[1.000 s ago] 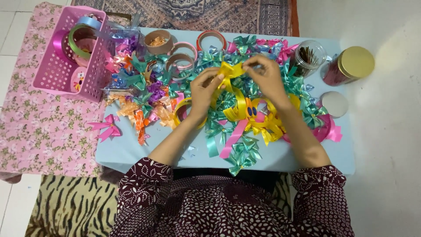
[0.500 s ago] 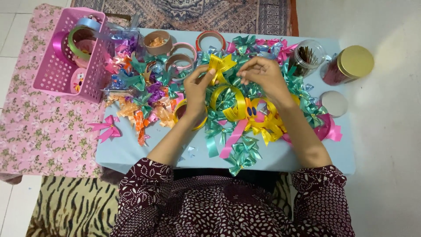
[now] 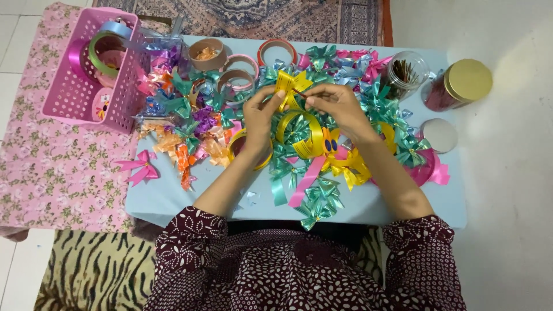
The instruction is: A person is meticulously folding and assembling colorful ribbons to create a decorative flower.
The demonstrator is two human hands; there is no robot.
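A yellow ribbon bow (image 3: 290, 83) is held up over the middle of a small light blue table (image 3: 173, 193). My left hand (image 3: 260, 118) pinches its left side. My right hand (image 3: 337, 105) grips its centre from the right with thumb and forefinger. A long loop of yellow ribbon (image 3: 314, 135) trails down from the bow to a yellow roll below my hands. Teal bows (image 3: 317, 198) and a pink ribbon strip (image 3: 304, 181) lie just under my wrists.
A pink perforated basket (image 3: 86, 98) with ribbon rolls sits at the left on a pink floral cloth. Several ribbon rolls (image 3: 236, 78) and heaps of coloured bows cover the table. A clear jar (image 3: 406, 72), a gold-lidded red jar (image 3: 458, 83) and a round lid (image 3: 439, 135) stand at the right.
Both hands have kept working the yellow bow; it sits slightly higher and more to the left than a second ago, with its loops spread wider.
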